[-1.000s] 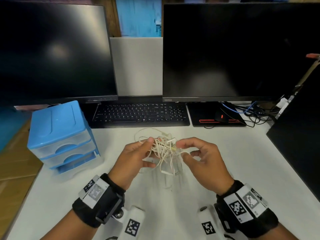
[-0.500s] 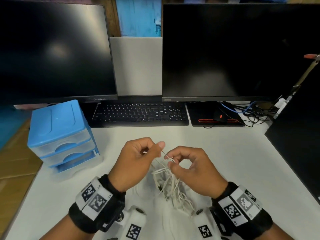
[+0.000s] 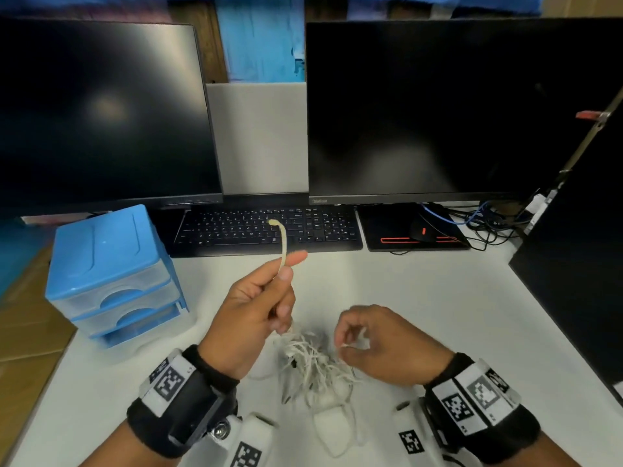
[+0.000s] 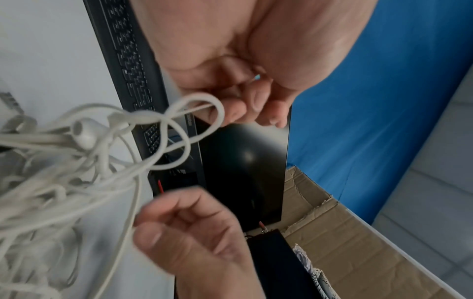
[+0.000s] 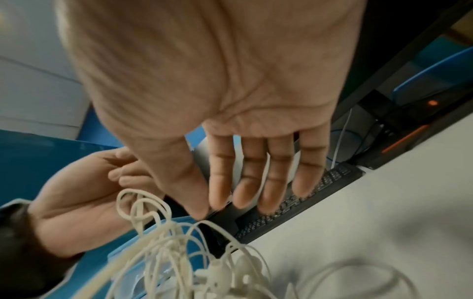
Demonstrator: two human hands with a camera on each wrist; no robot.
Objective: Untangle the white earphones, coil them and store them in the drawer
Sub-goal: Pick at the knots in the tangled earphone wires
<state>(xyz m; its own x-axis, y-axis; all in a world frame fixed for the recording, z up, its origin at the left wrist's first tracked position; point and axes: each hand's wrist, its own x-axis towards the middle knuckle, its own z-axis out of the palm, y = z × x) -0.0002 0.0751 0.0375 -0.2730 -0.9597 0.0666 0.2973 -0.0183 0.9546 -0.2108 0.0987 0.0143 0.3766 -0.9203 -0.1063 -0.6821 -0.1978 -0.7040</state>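
White tabletop runs under both my wrists, smooth and matte, with a strip of brown floor showing past its left edge. At the far side two dark monitors stand side by side, the left monitor and the right monitor, with a grey panel in the gap between them and blue wall behind. A black keyboard lies beneath the screens. Right of it sits a black mouse on a dark pad with a red line, and a knot of black and blue cables trails off further right.

On the left of the table stands the blue drawer unit, its three drawers all pushed in.

My left hand is raised, thumb and forefinger pinched on one strand of the white earphones, whose free end arcs up in front of the keyboard. The rest of the tangle hangs and pools on the table between my hands, near me. My right hand is beside the bundle; its wrist view shows the fingers fairly straight, but whether it grips a strand I cannot tell.
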